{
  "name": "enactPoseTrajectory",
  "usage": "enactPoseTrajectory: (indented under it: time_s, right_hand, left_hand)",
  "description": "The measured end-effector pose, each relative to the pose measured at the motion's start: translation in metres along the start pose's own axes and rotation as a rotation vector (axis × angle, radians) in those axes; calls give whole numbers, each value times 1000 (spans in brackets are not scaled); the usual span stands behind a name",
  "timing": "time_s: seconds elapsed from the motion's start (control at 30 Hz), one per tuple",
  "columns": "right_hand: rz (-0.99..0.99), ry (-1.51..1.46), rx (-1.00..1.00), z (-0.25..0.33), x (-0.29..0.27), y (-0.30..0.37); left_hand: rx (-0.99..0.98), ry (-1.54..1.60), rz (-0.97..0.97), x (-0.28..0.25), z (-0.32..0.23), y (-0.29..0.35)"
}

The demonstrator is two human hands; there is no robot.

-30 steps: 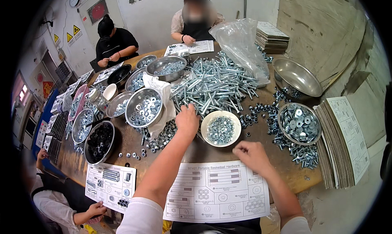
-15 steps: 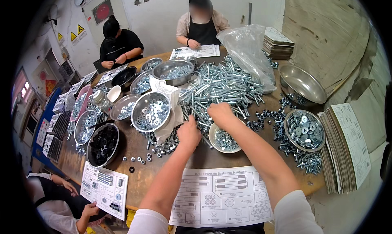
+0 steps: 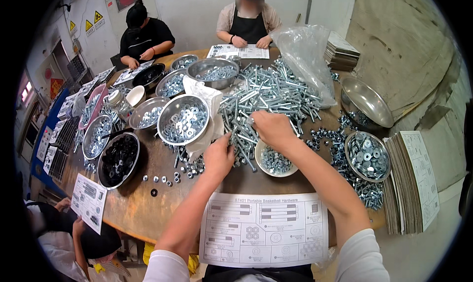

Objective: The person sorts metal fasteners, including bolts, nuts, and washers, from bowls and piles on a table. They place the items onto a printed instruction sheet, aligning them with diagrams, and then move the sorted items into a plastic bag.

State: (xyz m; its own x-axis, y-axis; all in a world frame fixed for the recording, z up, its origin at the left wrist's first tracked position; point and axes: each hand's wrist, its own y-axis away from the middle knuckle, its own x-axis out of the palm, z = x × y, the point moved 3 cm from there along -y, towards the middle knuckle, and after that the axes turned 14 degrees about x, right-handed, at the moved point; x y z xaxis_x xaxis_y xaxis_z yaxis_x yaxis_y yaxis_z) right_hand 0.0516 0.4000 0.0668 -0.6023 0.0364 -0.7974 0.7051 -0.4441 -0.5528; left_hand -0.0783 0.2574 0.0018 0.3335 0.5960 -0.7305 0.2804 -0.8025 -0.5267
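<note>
A large heap of silver bolts lies before me on the table. My right hand reaches into its near edge, fingers closed on a bolt. Just left of it, my left hand is held at the heap's near left edge with the fingers curled in; whatever they may hold is hidden. Below my right wrist stands a small white bowl of small metal parts. A printed card with outlines of hardware lies at the table edge between my forearms, no parts on it.
To the left are bowls of washers and black parts, with several loose nuts. On the right are a washer bowl, an empty steel bowl and stacked cards. A plastic bag overlaps the heap. Three people sit around.
My right hand has drawn slightly nearer, and a bolt now shows at its fingers. My left hand has shifted a little left. The person at lower left has moved their card leftward.
</note>
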Motion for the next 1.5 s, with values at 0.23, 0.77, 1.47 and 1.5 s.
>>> enactPoseTrajectory:
  time_s: [0.23,0.77,1.47,1.5]
  right_hand:
    - [174,-136,380,30,-101,111]
    - [545,104,268,46,-69,187]
    - [328,-921,941,13,-61,217]
    - [333,-966,966,8,-52,225]
  left_hand:
    - [-341,952,236,-26,-60,54]
    - [26,362,672,-4,-111,122]
    - [-218,922,226,-1,-124,166]
    - [-146,787,217,-4,-128,164]
